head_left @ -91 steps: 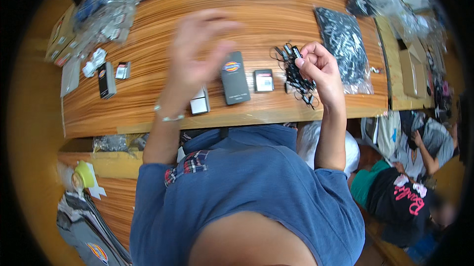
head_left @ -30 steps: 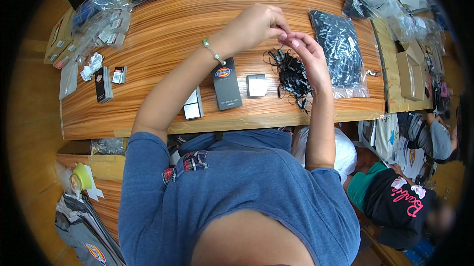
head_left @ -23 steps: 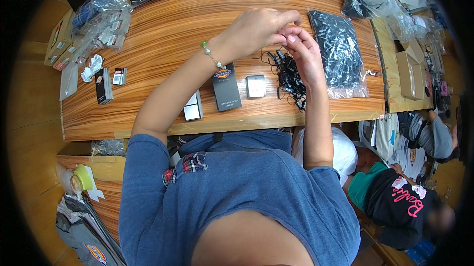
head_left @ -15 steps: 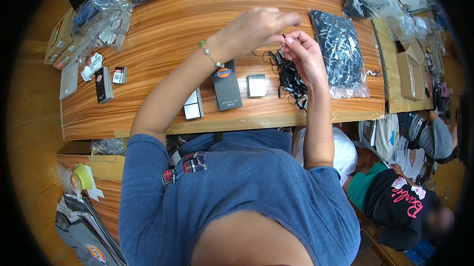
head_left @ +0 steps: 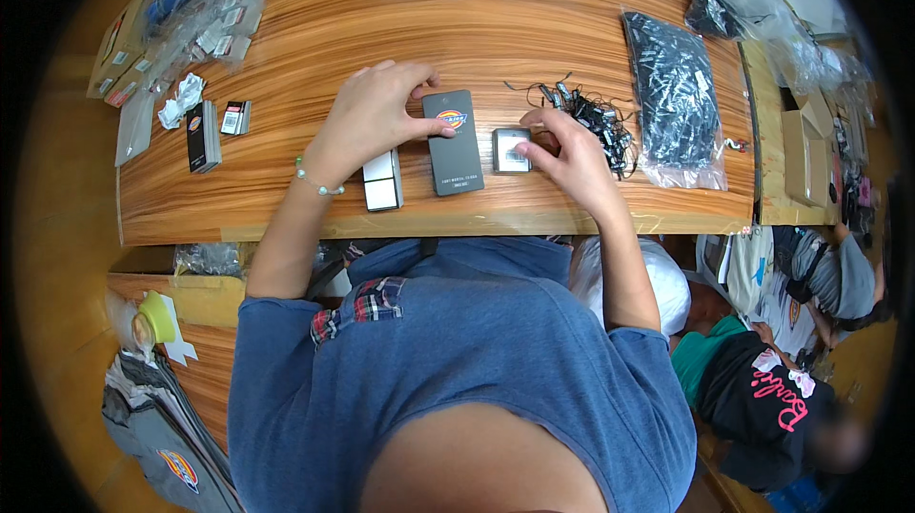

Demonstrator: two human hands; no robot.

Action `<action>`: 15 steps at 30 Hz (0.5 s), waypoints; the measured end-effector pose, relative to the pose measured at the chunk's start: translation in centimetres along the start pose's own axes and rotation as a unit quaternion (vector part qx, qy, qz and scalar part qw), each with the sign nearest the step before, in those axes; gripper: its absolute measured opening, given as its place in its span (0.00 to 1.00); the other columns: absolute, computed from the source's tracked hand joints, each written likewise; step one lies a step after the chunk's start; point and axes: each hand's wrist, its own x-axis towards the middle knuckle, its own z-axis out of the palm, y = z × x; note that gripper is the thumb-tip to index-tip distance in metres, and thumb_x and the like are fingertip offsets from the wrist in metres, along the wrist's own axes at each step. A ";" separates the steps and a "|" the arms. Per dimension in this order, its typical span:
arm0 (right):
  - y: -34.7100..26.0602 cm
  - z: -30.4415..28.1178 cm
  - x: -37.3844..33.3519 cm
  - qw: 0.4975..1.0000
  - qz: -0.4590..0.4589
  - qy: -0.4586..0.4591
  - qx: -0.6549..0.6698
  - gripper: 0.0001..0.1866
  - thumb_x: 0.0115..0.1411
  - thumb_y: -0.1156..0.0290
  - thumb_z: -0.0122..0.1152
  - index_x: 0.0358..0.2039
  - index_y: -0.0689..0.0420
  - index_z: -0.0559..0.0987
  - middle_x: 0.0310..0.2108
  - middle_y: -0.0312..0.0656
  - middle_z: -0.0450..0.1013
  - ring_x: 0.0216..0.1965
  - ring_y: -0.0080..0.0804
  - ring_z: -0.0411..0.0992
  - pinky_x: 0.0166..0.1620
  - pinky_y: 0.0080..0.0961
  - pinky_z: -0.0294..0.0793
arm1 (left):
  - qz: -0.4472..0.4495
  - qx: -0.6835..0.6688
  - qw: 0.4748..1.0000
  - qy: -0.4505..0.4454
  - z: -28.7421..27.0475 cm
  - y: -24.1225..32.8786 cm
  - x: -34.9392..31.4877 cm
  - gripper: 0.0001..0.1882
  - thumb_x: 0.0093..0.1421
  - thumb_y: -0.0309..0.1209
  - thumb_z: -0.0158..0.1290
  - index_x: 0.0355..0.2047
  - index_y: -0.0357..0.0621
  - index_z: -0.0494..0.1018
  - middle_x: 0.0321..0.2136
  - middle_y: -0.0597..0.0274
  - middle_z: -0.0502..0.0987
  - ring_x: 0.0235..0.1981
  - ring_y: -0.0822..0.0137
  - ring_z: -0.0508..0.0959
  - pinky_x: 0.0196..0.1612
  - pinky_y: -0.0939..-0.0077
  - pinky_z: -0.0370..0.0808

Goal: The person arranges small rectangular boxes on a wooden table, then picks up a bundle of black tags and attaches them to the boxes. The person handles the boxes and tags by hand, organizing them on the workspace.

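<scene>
Mid-frame, the left grip (head_left: 379, 111) sits wide at grey tags (head_left: 456, 164), right grip (head_left: 578, 166) straddles small stack (head_left: 507, 151); uneven pressing might skew either.

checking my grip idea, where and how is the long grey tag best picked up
Probably at the far end, from the left with the left hand, thumb on top: the long grey tag lies flat, pointing away from the person, and a white-topped stack and a small dark-edged square flank its nearer part.
</scene>
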 end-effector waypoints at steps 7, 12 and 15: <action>1.2 0.7 0.5 0.998 0.002 -0.013 -0.062 0.16 0.45 0.68 0.67 0.35 0.59 0.78 0.26 0.42 0.70 0.26 0.32 0.71 0.30 0.26 0.70 | -0.007 -0.072 0.994 0.085 1.8 -0.8 -0.9 0.21 0.40 0.42 0.63 0.29 0.40 0.76 0.28 0.60 0.75 0.31 0.62 0.74 0.35 0.73 0.70; 0.7 0.6 0.8 0.999 0.000 0.036 -0.017 0.15 0.43 0.68 0.68 0.32 0.60 0.78 0.18 0.40 0.66 0.19 0.31 0.65 0.26 0.27 0.65 | 0.031 -0.080 0.988 0.131 2.1 -1.2 -1.1 0.17 0.43 0.37 0.62 0.29 0.38 0.75 0.28 0.61 0.73 0.32 0.64 0.74 0.34 0.76 0.71; 0.9 0.6 1.0 0.998 0.051 0.021 0.030 0.13 0.44 0.71 0.67 0.32 0.60 0.77 0.13 0.36 0.58 0.16 0.24 0.58 0.22 0.24 0.60 | -0.028 -0.196 0.973 0.118 2.4 -1.1 -1.1 0.18 0.42 0.36 0.63 0.30 0.37 0.74 0.27 0.61 0.72 0.32 0.66 0.73 0.34 0.76 0.70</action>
